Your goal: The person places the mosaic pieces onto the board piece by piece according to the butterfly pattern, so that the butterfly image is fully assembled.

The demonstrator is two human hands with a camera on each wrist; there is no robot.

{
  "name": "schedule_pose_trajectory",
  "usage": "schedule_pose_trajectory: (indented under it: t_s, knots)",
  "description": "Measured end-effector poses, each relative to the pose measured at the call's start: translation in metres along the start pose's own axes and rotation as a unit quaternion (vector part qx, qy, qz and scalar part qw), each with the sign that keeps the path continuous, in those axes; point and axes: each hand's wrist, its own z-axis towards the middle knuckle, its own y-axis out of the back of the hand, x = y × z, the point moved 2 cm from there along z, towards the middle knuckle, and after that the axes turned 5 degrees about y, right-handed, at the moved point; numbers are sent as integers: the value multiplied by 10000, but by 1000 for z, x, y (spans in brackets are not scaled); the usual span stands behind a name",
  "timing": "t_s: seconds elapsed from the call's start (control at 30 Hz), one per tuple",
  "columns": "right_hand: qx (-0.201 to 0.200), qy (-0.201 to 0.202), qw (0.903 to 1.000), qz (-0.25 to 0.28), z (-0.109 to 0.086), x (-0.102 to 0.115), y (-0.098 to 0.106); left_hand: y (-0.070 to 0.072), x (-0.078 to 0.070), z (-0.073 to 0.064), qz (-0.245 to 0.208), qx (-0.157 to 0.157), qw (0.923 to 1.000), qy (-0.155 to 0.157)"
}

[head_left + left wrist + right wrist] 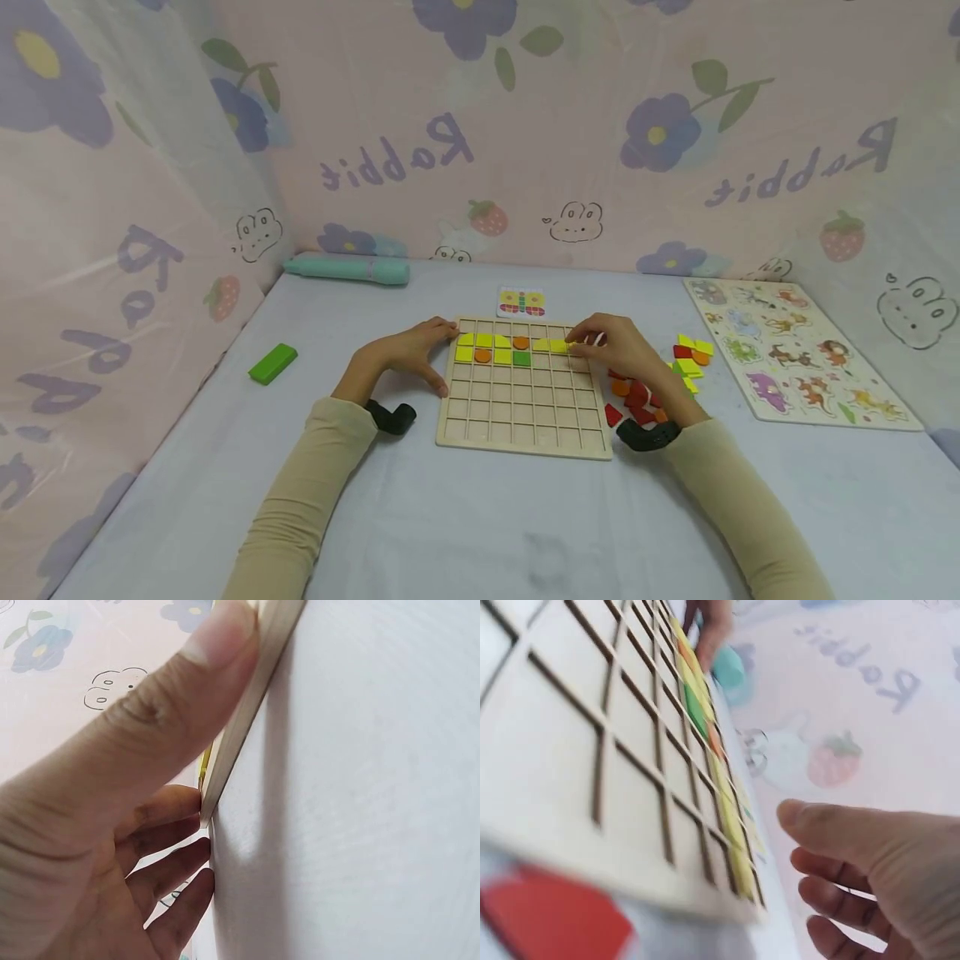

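Note:
A wooden grid board [522, 408] lies on the table with flat pieces in its upper two rows. Yellow pieces [483, 340], orange discs [521, 342] and a green square [521, 358] fill several cells. My left hand [408, 348] rests against the board's left edge, thumb and fingers spread along it; the left wrist view shows the thumb [217, 645] touching the rim. Over the upper right corner is my right hand [618, 346], beside the last yellow piece [740, 874]. In the right wrist view its fingers are loosely bent, apart from the board, holding nothing.
Loose red, orange, yellow and green pieces [637, 396] lie right of the board, partly under the right forearm. A small pattern card [521, 312] sits behind the board. An animal puzzle board [806, 358] stands far right; a green block [273, 363] and teal tube [348, 268] are left.

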Motion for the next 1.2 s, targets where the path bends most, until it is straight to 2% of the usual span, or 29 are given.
schedule_pose_trajectory:
  t_s: [0.27,0.5,0.77,1.2]
  knots:
    - [47,-731,9963,-459,-41,-28,41,1,-1,-2,-41,16,10000,1]
    - [669,-1277,9886,-441,-64,-45,57,2,-3,-4,41,14,10000,-36]
    - [1144,-1597,9802,-257,-68,-49,53,2,-3,-4,53,6,9999,-87]
    - [1014,-1584,9806,-549,-68,-57,53,1,-3,-3,64,29,10000,-55]
